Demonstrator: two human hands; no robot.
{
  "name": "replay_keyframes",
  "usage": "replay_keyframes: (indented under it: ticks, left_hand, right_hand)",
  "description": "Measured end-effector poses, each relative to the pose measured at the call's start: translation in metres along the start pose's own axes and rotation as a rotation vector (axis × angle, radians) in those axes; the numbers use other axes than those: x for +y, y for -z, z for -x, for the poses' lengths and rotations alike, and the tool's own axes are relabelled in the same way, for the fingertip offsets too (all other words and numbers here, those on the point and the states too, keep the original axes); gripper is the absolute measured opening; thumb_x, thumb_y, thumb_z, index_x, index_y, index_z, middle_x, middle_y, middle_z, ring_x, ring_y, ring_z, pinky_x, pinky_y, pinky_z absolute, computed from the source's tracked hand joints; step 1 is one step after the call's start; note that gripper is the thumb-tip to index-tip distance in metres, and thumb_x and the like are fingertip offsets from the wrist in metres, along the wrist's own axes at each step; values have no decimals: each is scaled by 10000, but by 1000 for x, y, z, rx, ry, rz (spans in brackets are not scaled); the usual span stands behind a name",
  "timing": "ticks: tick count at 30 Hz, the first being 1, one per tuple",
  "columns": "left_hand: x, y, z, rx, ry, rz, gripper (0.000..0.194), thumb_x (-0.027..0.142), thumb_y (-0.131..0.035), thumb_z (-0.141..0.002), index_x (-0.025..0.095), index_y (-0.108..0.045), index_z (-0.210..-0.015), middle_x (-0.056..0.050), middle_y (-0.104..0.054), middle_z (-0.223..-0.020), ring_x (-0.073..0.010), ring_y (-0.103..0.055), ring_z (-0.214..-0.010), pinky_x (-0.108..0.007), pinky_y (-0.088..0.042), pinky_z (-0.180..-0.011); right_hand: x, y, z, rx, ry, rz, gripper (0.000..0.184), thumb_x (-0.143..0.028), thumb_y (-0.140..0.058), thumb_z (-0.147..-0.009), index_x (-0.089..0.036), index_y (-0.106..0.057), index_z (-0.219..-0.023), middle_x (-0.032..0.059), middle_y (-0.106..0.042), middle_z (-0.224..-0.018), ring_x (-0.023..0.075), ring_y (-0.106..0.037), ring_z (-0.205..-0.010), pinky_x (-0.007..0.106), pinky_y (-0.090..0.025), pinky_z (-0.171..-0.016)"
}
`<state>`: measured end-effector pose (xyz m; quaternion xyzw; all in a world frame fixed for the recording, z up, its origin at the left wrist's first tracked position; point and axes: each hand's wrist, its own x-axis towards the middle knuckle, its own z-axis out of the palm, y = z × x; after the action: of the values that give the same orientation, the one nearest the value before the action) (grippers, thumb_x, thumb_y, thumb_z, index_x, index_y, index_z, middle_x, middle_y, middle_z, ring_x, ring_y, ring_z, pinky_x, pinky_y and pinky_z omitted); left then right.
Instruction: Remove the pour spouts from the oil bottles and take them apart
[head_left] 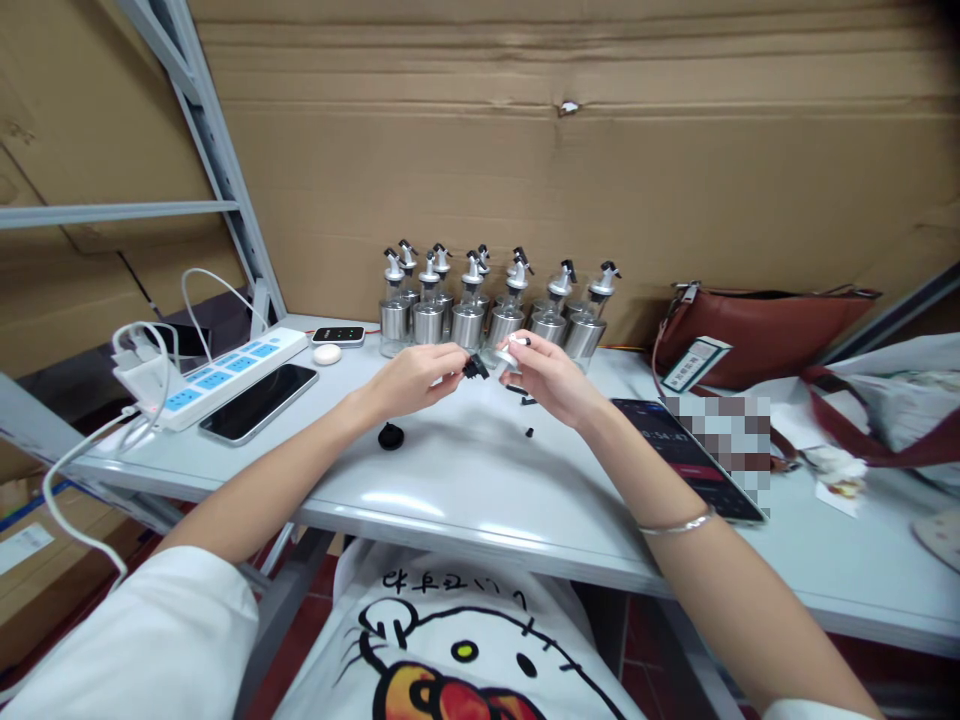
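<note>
Pinched in my left hand [424, 380] is a small black plastic piece [475, 367], its exact kind unclear. Facing it a short gap away, my right hand [551, 380] grips a silver-white pourer top [510, 352], partly covered by the fingers. Below my right hand a thin black piece [519, 391] shows close to its fingers. A tiny black plug [529, 433] lies on the table in front of it. Left of that, nearer my left forearm, rests a round black cap [391, 436]. Behind both hands stand several glass-and-steel oil bottles [471, 322] with pourer tops.
At left are a white power strip [225, 380] with cables, a phone [260, 402], a white round object [327, 354] and a small display device [338, 337]. A tablet [690, 460] lies beside my right forearm. Behind it sits a brown bag [757, 335]. Cardboard [480, 150] backs the table.
</note>
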<state>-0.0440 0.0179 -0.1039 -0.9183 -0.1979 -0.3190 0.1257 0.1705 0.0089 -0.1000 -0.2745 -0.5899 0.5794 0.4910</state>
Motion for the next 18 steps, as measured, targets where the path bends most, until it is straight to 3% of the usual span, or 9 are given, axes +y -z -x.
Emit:
replay_keyframes:
  ticks: [6,18]
  left_hand:
    - [2,1,0,19,-17,-11,123,131,-379,-860,176,-459,-779,-53,-625,-862,-126,-584,-722,-228,-445,-661]
    - [3,0,-1,16,9,-24,108,143,-386,-850,178,-458,-777,-29,-609,-776,-126,-558,-665,-233,-432,-641]
  right_hand:
    - [3,0,-2,119,77,63,281,-393,-757,-650,-196,-629,-805,-39,-544,-667,79,-479,-584,240,-409,-605]
    - [5,0,-3,119,81,88,273,-388,-754,-649,-190,-618,-780,-37,-540,-651,87,-489,-589,249,-415,-614]
